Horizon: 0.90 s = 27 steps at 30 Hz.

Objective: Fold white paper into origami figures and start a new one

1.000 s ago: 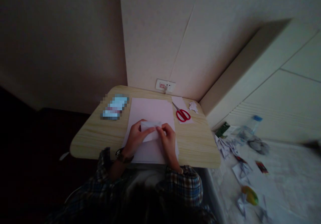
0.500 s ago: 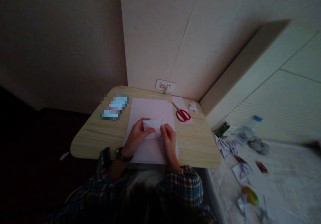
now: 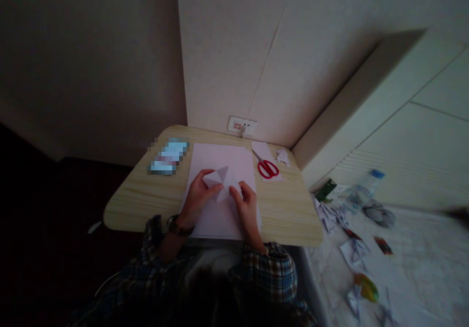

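Observation:
Between my two hands is a white folded paper (image 3: pixel 222 176), with creased flaps standing up in points. My left hand (image 3: pixel 200 193) pinches its left side, thumb in front and fingers behind. On its right side, my right hand (image 3: pixel 247 202) grips the paper between thumb and fingers. Both hands are just above a stack of white sheets (image 3: pixel 216 224) on the wooden table (image 3: pixel 287 205). Red-handled scissors (image 3: pixel 266 167) lie to the right of the stack, on a white paper strip (image 3: pixel 259 147).
A pixelated phone-like object (image 3: pixel 169 156) lies on the table's left. A small folded paper piece (image 3: pixel 283 157) sits at the back right, below a wall socket (image 3: pixel 242 125). On the white surface at right are a plastic bottle (image 3: pixel 366 188), crumpled papers (image 3: pixel 326 214) and a yellow-green object (image 3: pixel 367 288).
The paper in my hands was flatter; now its flaps are opened out and stand up in points. My right thumb has shifted slightly left and down along it.

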Motion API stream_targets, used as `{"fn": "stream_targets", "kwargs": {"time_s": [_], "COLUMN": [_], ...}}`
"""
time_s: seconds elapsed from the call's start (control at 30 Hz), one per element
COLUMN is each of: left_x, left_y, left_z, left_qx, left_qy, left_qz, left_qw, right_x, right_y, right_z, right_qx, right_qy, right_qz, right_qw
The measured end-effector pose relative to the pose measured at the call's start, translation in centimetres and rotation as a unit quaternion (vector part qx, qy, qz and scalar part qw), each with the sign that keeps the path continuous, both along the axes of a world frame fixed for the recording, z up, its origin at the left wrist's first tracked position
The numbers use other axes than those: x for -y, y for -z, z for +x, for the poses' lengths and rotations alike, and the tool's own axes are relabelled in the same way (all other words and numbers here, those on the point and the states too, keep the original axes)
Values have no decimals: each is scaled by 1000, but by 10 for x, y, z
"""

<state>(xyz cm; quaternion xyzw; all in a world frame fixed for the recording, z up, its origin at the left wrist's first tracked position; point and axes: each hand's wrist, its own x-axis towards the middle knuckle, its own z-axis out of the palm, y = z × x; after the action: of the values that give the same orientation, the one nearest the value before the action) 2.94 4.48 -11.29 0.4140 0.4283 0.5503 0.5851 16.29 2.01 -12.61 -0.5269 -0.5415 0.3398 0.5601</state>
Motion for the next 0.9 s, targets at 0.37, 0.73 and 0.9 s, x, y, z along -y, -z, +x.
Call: {"fn": "stream_targets", "kwargs": {"time_s": [0.37, 0.73, 0.9], "left_x": [-3, -2, -2], "left_y": [5, 2, 3], "left_z": [2, 2, 3], "left_qx": [88, 4, -6], "left_qy": [1, 7, 23], "left_qz": [26, 19, 13], "left_qw": [996, 1000, 1000], "right_x": [1, 0, -1], "right_y": [-8, -4, -1], "right_z": [-4, -3, -2], "right_qx": [78, 4, -20], "right_qy": [-13, 45, 39], "right_qz": [-16, 89, 84], "right_qw": [997, 995, 996]}}
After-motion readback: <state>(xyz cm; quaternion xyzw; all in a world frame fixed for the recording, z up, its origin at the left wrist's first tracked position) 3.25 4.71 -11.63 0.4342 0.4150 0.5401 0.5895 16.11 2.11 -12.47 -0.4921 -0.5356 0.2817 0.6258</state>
